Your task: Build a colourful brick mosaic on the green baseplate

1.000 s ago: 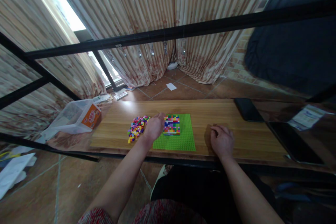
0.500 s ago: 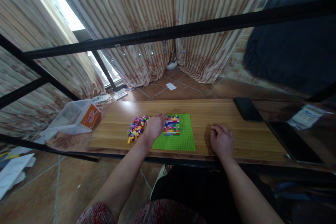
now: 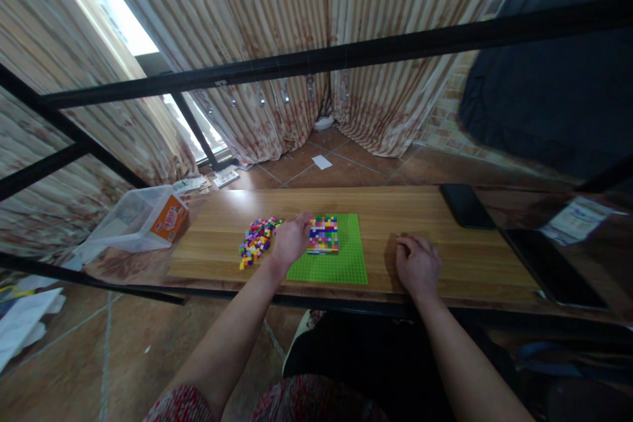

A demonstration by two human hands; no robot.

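A green baseplate (image 3: 349,264) lies on the wooden board, carrying a block of many-coloured toy bricks (image 3: 325,237) built up in rows. At the left side of that block is my left hand (image 3: 291,241), its fingers pinched together at the block's far left corner. Whatever the fingertips hold is hidden or too small to name. Just left of this hand a heap of loose small bricks (image 3: 257,241) is spread on the wood. My right hand (image 3: 418,264) rests on the board to the right of the baseplate, fingers curled in, with nothing seen in it.
A clear plastic box (image 3: 133,217) with an orange label stands left of the wooden board (image 3: 386,211). Two dark phone-like devices lie at the right, a smaller one (image 3: 466,206) and a larger one (image 3: 554,270). A black metal bar (image 3: 316,62) crosses beyond the board.
My left hand has shifted very slightly left, off the block's edge, showing a little more of the bricks. My right hand stays where it was.
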